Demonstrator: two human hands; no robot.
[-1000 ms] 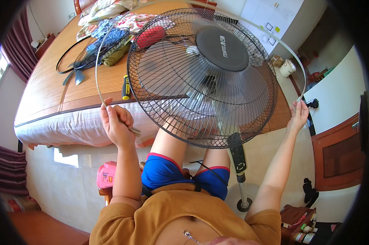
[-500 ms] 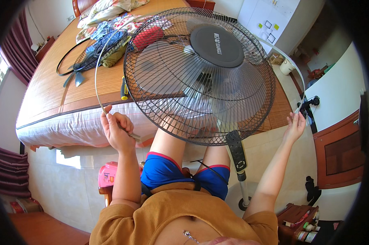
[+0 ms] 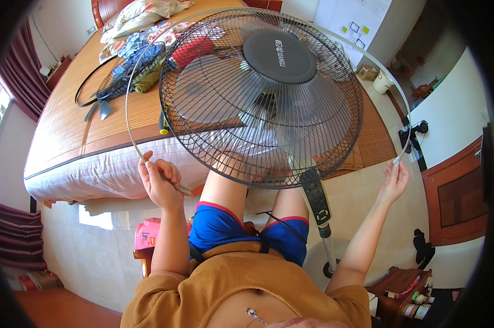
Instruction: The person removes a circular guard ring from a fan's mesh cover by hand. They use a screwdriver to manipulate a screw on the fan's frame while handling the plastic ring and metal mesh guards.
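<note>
A black-caged standing fan (image 3: 278, 57) with clear blades stands in front of me, its stem and control panel (image 3: 316, 201) between my right arm and my knee. A thin pale hoop (image 3: 127, 112), parted at the bottom, arches around the cage, apart from it at both sides. My left hand (image 3: 160, 177) is closed round one end of the hoop; a short grey piece (image 3: 182, 191) also sticks out of its palm, its kind unclear. My right hand (image 3: 393, 183) pinches the other end, at a small metallic tip.
Beyond the fan is a bed (image 3: 66, 142) with a bamboo mat, carrying clothes (image 3: 143, 46), a second black mesh guard (image 3: 113, 82) and a yellow-black tool handle (image 3: 164, 124). A pink case (image 3: 147, 234) stands by my left arm, a brown cabinet (image 3: 403, 287) at lower right.
The right end of the hoop and my right hand have come slightly lower. More of the hoop's top now shows above the cage. The view has shifted a little; both hands keep hold.
</note>
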